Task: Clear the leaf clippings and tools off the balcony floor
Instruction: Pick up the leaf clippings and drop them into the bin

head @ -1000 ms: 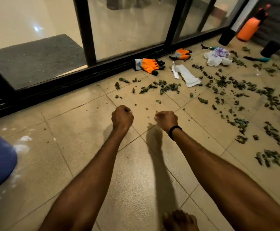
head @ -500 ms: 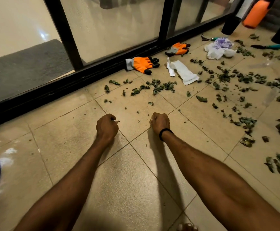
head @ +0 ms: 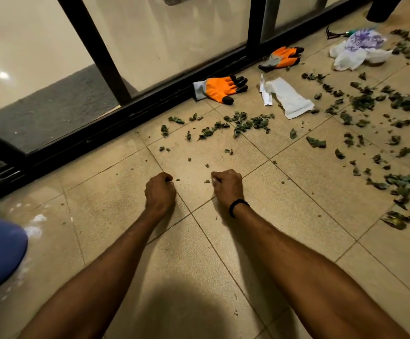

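With the left hand (head: 160,192) and right hand (head: 226,187) both curled into fists low over the floor (head: 116,206), apparently empty, the leaf clippings (head: 248,123) lie scattered ahead and rightward, so sweeping bare-handed could push crumbs into the door track (head: 130,128).

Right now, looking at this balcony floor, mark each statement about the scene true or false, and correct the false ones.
1. Both hands are closed into fists. True: the left hand and right hand are curled shut low over the tiles.
2. The person is wearing the orange gloves. False: both orange gloves lie on the floor by the door track.
3. Most leaf clippings lie left of the hands. False: they spread ahead and to the right.
4. A black band circles the right wrist. True.
5. The white plastic bag lies beyond the farther glove. True.
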Motion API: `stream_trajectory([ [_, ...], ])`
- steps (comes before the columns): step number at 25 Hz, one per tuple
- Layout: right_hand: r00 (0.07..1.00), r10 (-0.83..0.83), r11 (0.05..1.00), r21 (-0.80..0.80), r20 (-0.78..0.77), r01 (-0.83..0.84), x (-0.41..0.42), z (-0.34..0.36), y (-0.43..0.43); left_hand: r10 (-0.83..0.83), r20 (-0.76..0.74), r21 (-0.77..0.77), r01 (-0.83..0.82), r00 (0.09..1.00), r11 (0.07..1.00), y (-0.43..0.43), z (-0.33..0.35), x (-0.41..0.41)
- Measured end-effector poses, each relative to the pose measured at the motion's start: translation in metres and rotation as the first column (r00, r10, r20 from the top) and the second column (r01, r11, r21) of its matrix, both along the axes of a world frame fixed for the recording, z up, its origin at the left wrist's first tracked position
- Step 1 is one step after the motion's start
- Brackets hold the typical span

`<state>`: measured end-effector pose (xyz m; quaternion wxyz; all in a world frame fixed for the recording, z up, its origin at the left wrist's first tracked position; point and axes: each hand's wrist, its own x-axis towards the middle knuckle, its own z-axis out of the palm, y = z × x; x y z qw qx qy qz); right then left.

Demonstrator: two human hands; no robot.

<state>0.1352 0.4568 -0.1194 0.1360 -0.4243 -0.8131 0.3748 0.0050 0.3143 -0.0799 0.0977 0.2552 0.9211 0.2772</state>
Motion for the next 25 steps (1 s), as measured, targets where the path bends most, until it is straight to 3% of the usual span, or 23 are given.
stream_trajectory([
  [4, 1.0, -0.003, 0.999, -0.032, 0.025, 0.004, -0.001, 0.004, -0.003, 0.031, 0.007, 0.003, -0.031, 0.999, 1.0, 0.003, 0.012, 0.003],
  [10, 0.999, -0.01, 0.987, 0.161, 0.054, 0.001, -0.015, -0.003, -0.016, 0.09, 0.014, 0.011, -0.09, 0.996, 0.996, -0.005, 0.005, -0.005],
  [14, 0.999, 0.029, 0.961, 0.273, 0.039, -0.039, -0.019, -0.01, -0.006, 0.021, -0.016, 0.034, -0.021, 1.0, 0.999, 0.017, -0.008, 0.005],
  [21, 0.985, -0.107, 0.992, 0.054, -0.137, 0.115, -0.015, -0.002, 0.039, -0.032, -0.193, 0.07, 0.047, 0.981, 0.996, 0.026, -0.048, -0.009],
  [25, 0.997, -0.003, 1.0, 0.028, -0.078, 0.005, -0.043, 0.001, 0.048, -0.012, -0.254, 0.038, 0.023, 0.967, 0.999, 0.034, -0.054, -0.013],
])
